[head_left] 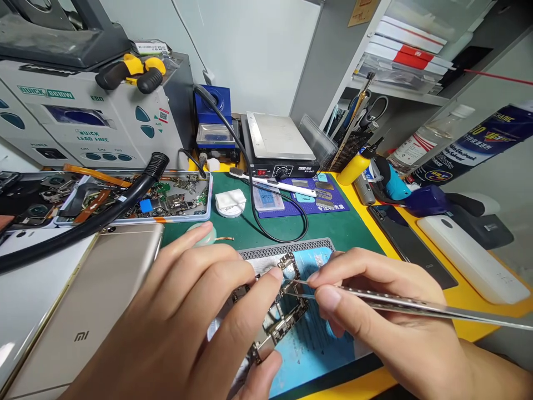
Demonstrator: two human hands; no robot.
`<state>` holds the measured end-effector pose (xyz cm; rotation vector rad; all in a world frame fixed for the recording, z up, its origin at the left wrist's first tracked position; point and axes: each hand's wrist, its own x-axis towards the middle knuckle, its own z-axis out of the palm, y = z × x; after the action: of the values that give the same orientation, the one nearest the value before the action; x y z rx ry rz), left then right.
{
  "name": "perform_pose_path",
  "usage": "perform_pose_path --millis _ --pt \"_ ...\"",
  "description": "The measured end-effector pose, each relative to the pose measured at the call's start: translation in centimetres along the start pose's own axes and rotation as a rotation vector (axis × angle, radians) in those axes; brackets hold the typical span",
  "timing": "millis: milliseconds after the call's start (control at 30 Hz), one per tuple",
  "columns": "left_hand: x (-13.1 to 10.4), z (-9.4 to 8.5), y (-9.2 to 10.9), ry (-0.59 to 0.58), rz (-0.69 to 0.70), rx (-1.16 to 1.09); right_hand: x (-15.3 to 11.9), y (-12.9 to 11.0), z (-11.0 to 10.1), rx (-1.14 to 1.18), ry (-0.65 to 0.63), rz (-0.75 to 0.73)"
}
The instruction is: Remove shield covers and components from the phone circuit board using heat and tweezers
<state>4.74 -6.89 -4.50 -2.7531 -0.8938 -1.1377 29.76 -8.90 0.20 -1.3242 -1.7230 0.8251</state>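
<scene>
My left hand [208,311] rests over the left side of a phone circuit board [287,325], its index fingertip on the upper part and its thumb by the lower left corner. The board lies on a blue and white work pad [308,355]. Between the thumb and fingers of my right hand [387,311] is a pair of metal tweezers [400,304], their tips pointing left over the middle of the board. My left palm and fingers hide part of the board.
Gold phone [95,300] at left; black hose [91,222] over a tray of boards [208,214]. Behind stand a grey hot-air station [125,122] and a heating plate [281,139]. Bottles, a yellow bottle [353,166] and a dark phone [410,244] are at right.
</scene>
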Motion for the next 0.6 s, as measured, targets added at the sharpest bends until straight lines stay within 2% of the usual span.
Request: perform_pose_path --millis 233,600 --pt "0.18 0.02 -0.04 -0.002 0.009 -0.004 -0.28 0.1 -0.16 0.074 -0.012 0.015" --pt "-0.05 -0.2 -0.02 -0.011 0.001 -0.008 -0.1 0.04 0.04 0.064 -0.002 0.025"
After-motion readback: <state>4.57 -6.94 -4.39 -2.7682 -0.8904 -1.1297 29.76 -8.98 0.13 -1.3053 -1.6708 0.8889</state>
